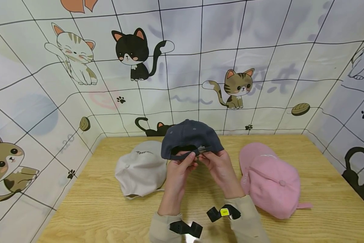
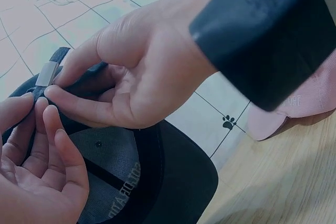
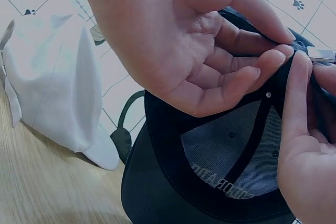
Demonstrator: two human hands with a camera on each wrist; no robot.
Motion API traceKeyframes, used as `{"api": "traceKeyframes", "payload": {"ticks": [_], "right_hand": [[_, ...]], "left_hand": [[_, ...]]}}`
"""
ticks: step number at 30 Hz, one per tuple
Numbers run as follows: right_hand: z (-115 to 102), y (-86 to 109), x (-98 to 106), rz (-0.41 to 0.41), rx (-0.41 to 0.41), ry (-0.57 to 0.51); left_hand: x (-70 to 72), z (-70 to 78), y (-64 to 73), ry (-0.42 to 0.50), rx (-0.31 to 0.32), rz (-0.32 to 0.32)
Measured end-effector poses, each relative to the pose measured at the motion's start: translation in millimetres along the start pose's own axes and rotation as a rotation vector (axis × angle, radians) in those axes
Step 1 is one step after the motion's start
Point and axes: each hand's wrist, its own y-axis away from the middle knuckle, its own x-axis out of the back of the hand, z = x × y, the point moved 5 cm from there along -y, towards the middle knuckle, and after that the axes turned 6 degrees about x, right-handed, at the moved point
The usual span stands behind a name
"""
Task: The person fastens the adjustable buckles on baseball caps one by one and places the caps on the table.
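Observation:
Both hands hold up a dark navy baseball cap [image 1: 191,133], its back opening toward me and its brim on the far side. My left hand [image 1: 180,170] pinches the back strap between thumb and fingers, just left of a silver metal buckle [image 1: 201,149]. On the other side, my right hand [image 1: 219,170] pinches the strap right at that buckle. Fingertips of the two hands nearly meet there in the left wrist view, where the buckle [image 2: 46,74] shows close up. Light lettering inside the cap [image 3: 220,145] is visible in the right wrist view.
A white cap [image 1: 142,170] lies on the wooden table [image 1: 87,202] to the left. To the right is a pink cap [image 1: 273,182] with its strap end sticking out. Behind the table hangs a cat-patterned cloth [image 1: 185,74]. Black cameras sit on both wrists.

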Motion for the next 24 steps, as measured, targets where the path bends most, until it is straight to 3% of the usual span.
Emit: {"api": "traceKeyframes", "payload": {"ticks": [13,24], "right_hand": [[2.1,1.3,-0.3,0.027,-0.015,0.046],[-2.3,0.0,6.1,0.071,-0.005,-0.033]], "left_hand": [[-0.4,-1.7,-0.4,-0.011,0.004,-0.015],[2.2,-2.3,-0.3,0.028,0.033,0.004]]}}
